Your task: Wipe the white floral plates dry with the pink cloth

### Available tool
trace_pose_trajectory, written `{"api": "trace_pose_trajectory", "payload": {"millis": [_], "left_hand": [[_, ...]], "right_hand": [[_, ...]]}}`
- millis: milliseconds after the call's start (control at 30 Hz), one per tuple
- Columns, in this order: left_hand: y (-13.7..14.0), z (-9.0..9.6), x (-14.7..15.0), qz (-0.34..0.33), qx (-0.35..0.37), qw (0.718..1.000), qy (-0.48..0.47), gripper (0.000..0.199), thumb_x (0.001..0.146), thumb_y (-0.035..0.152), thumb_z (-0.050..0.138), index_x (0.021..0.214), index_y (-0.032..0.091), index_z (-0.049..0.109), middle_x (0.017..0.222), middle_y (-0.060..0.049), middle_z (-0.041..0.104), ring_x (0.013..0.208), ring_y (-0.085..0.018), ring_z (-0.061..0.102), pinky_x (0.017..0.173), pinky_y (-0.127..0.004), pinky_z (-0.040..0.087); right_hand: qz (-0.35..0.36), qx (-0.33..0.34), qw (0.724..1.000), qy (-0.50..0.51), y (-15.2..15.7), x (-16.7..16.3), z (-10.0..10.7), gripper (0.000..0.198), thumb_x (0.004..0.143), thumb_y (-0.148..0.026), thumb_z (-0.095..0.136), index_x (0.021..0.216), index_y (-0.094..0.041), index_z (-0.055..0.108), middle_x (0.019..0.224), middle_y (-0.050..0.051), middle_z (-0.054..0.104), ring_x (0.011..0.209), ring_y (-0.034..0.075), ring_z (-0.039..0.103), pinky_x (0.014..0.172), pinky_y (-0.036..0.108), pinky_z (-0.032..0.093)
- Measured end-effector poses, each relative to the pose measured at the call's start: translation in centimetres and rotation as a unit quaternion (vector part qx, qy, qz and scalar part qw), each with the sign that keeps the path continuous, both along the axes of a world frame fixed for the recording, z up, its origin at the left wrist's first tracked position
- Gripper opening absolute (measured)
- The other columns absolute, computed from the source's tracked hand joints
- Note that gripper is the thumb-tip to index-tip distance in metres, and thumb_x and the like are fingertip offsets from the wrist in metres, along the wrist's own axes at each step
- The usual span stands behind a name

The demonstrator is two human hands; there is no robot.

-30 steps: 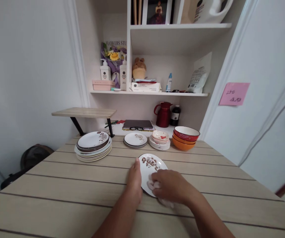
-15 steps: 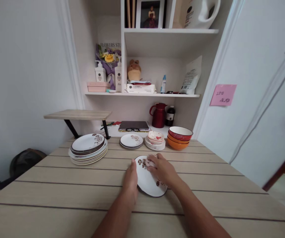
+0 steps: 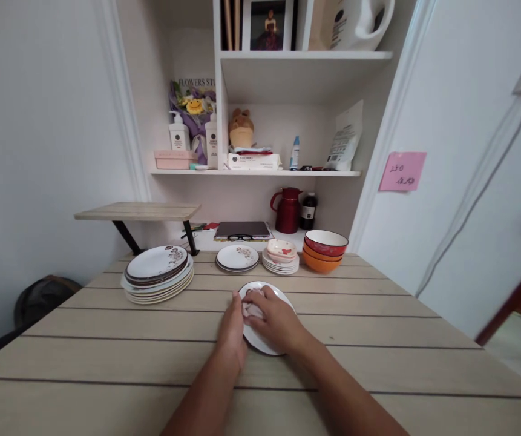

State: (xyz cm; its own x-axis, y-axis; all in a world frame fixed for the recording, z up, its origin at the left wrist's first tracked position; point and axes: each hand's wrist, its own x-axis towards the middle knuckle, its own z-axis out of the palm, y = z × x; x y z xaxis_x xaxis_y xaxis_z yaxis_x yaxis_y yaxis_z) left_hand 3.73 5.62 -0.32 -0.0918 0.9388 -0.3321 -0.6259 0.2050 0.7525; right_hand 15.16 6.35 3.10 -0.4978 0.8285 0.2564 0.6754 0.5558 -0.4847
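- We judge that the wiping of the plate [image 3: 261, 343] is under way and not finished, since the cloth [image 3: 252, 310] is pressed to its upper left part.
- This plate is in front of us, between our two hands, near the middle of the table [image 3: 378, 366]; we cannot tell whether it rests flat or is slightly raised.
- Our right hand [image 3: 276, 320] has its fingers curled around the bunched cloth, over the plate's face.
- Our left hand [image 3: 233, 332] is against the plate's left rim; we cannot tell whether its fingers close underneath.
- Beyond are a tall plate stack [image 3: 158, 283] at left, two flat plates [image 3: 237, 258], small dishes [image 3: 281, 265] with little bowls [image 3: 281, 248] on top, and larger bowls [image 3: 325, 253] at right.
- We cannot tell which of those are done and which are left.
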Motion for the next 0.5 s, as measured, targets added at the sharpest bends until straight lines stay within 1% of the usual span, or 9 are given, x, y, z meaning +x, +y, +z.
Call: {"api": "trace_pose_trajectory", "payload": {"millis": [67, 133, 200, 267, 367, 500], "left_hand": [[0.0, 0.1, 0.1, -0.005, -0.011, 1.0, 0.008, 0.052, 0.089, 0.056, 0.045, 0.113, 0.014, 0.064, 0.096, -0.014, 0.074, 0.081, -0.022, 0.071, 0.072, -0.032, 0.056], [-0.1, 0.2, 0.2, -0.007, -0.019, 1.0, 0.014, 0.053, 0.089, 0.056, 0.045, 0.114, 0.014, 0.063, 0.094, -0.014, 0.074, 0.078, -0.023, 0.071, 0.07, -0.032, 0.056], [-0.2, 0.2, 0.2, -0.011, -0.022, 1.0, 0.017, 0.053, 0.088, 0.057, 0.046, 0.113, 0.014, 0.064, 0.093, -0.014, 0.074, 0.076, -0.023, 0.071, 0.068, -0.032, 0.055], [-0.2, 0.2, 0.3, -0.015, -0.023, 0.999, 0.019, 0.052, 0.088, 0.057, 0.047, 0.112, 0.014, 0.065, 0.093, -0.014, 0.074, 0.076, -0.022, 0.071, 0.067, -0.032, 0.055], [-0.2, 0.0, 0.3, -0.016, -0.019, 1.0, 0.018, 0.049, 0.087, 0.055, 0.049, 0.109, 0.014, 0.066, 0.093, -0.013, 0.074, 0.078, -0.022, 0.071, 0.069, -0.032, 0.055], [0.0, -0.1, 0.2, -0.009, -0.005, 1.0, 0.012, 0.044, 0.088, 0.051, 0.051, 0.104, 0.013, 0.067, 0.095, -0.013, 0.074, 0.084, -0.022, 0.07, 0.073, -0.032, 0.055]], "right_hand": [[-0.031, -0.002, 0.999, -0.012, 0.9, 0.4, -0.1, 0.038, 0.082, -0.032, 0.057, 0.12, -0.033, 0.056, 0.114, 0.005, 0.053, 0.102, 0.02, 0.054, 0.083, 0.029, 0.038], [-0.072, -0.017, 0.996, -0.039, 1.5, 1.4, 0.1, 0.038, 0.083, -0.034, 0.056, 0.121, -0.032, 0.056, 0.113, 0.005, 0.053, 0.1, 0.02, 0.056, 0.079, 0.029, 0.038], [-0.109, -0.044, 0.99, -0.078, 1.7, 2.4, 0.3, 0.037, 0.083, -0.038, 0.054, 0.12, -0.03, 0.056, 0.112, 0.006, 0.054, 0.096, 0.021, 0.058, 0.074, 0.029, 0.038], [-0.129, -0.063, 0.983, -0.115, 1.4, 3.3, 0.6, 0.038, 0.084, -0.041, 0.052, 0.118, -0.027, 0.056, 0.111, 0.008, 0.057, 0.093, 0.023, 0.06, 0.07, 0.03, 0.037], [-0.111, -0.064, 0.981, -0.147, 0.3, 3.8, 1.0, 0.037, 0.084, -0.041, 0.049, 0.116, -0.024, 0.056, 0.111, 0.011, 0.061, 0.094, 0.026, 0.06, 0.071, 0.032, 0.035], [-0.012, -0.048, 0.989, -0.142, -1.5, 2.8, 1.2, 0.027, 0.081, -0.037, 0.053, 0.103, -0.024, 0.06, 0.106, 0.008, 0.065, 0.092, 0.024, 0.059, 0.071, 0.031, 0.035]]}}
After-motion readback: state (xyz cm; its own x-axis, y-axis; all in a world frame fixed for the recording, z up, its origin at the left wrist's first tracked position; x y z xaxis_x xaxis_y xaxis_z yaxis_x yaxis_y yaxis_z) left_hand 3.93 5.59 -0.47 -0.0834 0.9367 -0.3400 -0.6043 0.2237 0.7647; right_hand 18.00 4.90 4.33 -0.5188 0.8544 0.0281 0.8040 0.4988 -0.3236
